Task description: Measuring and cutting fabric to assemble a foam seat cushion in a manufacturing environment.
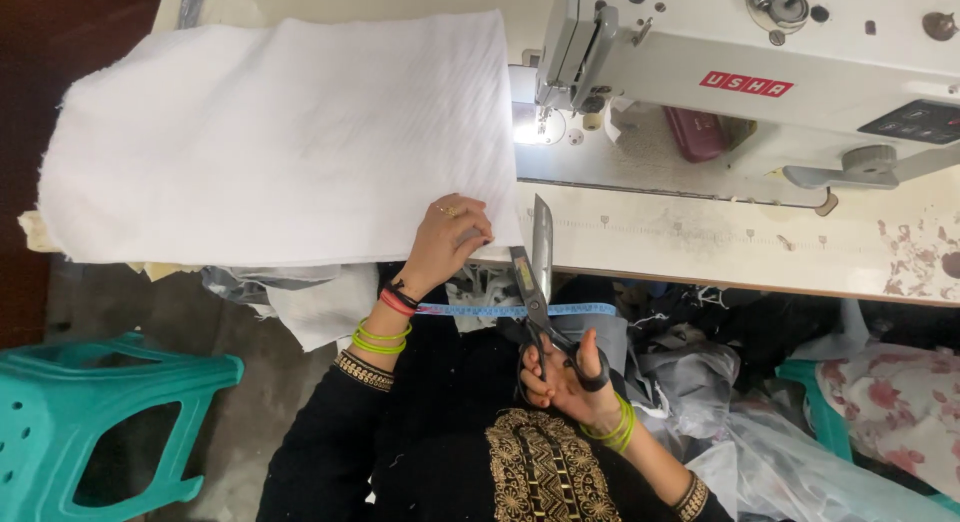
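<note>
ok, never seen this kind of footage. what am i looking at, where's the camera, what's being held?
There is one picture, from a camera worn on the person's head, looking down at their own two bare hands; no robot is involved. The left hand presses on the edge of a folded white cloth that lies on a pale worktable. The right hand holds black scissors by the handles, blades open, pointing at the cloth's edge. A white sewing machine stands on the table. A blue measuring tape runs across the person's front. A teal plastic stool stands at lower left.
</note>
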